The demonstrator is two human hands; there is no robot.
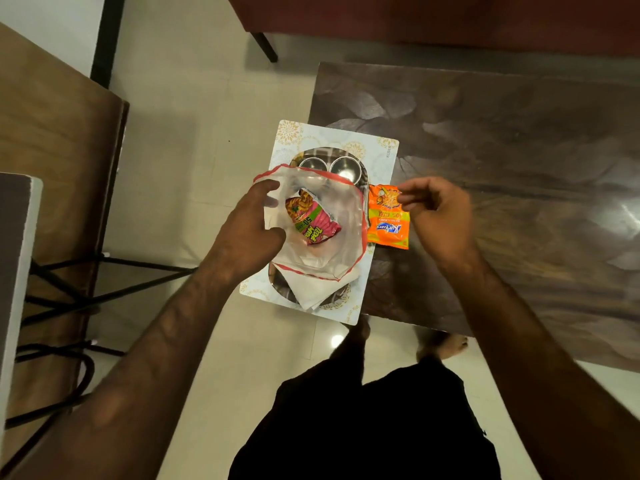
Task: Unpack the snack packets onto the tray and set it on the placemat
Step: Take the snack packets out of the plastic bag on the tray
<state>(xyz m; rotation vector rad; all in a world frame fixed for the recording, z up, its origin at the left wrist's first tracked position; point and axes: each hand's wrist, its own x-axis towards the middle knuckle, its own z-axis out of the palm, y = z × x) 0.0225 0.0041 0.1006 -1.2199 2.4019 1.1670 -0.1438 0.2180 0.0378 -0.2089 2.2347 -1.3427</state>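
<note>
Right hand (437, 216) pinched orange packet (388, 218) by its top corner, packet hanging at fingers' 8 o'clock. Left hand (251, 230) gripped plastic bag (322, 261) rim, pink packet (311, 220) inside at 3 o'clock.

A thin, translucent plastic bag (311, 251) with a red rim, creased and faintly shiny, lies over a polished metal tray (360, 174) bearing two mirror-bright steel bowls (344, 168). The pink snack packet (313, 221) inside the bag and the orange snack packet (388, 218) beside it are glossy printed film, crinkled at the seams. The placemat (381, 150) looks smooth and matt with a pale printed pattern, upon a dark table (502, 150) of glossy, reflective finish.
</note>
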